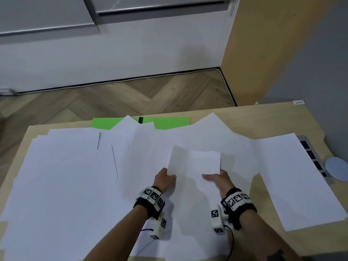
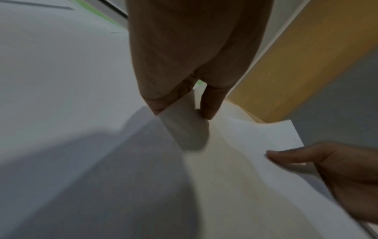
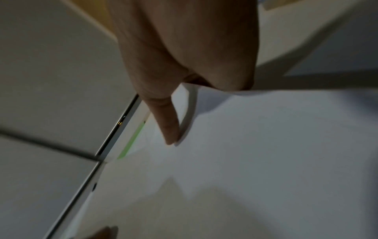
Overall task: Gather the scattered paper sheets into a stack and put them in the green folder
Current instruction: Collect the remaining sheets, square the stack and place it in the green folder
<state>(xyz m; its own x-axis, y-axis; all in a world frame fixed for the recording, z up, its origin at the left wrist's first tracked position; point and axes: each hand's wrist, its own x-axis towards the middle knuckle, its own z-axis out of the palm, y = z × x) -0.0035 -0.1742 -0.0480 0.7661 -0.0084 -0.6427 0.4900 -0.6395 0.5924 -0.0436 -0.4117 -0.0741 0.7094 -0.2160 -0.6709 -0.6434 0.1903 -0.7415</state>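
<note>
From the head camera, the left hand (image 1: 165, 178) grips the left edge of a small stack of sheets (image 1: 194, 162), raised at a tilt above the table (image 1: 278, 117); the right hand (image 1: 219, 179) holds the stack's right edge, thumb laid across the top. Loose white sheets (image 1: 66, 176) lie spread over the table, covering most of the green folder (image 1: 169, 123) at the far edge.

In the left wrist view, the left hand (image 2: 184, 64) pinches the paper's edge (image 2: 182, 122) between thumb and finger; the right hand (image 2: 337, 174) clasps the opposite side.

The right wrist view shows the right hand (image 3: 184, 56) with its thumb pressed on the paper (image 3: 188, 113), and a sliver of green folder (image 3: 132, 139) beyond.
</note>
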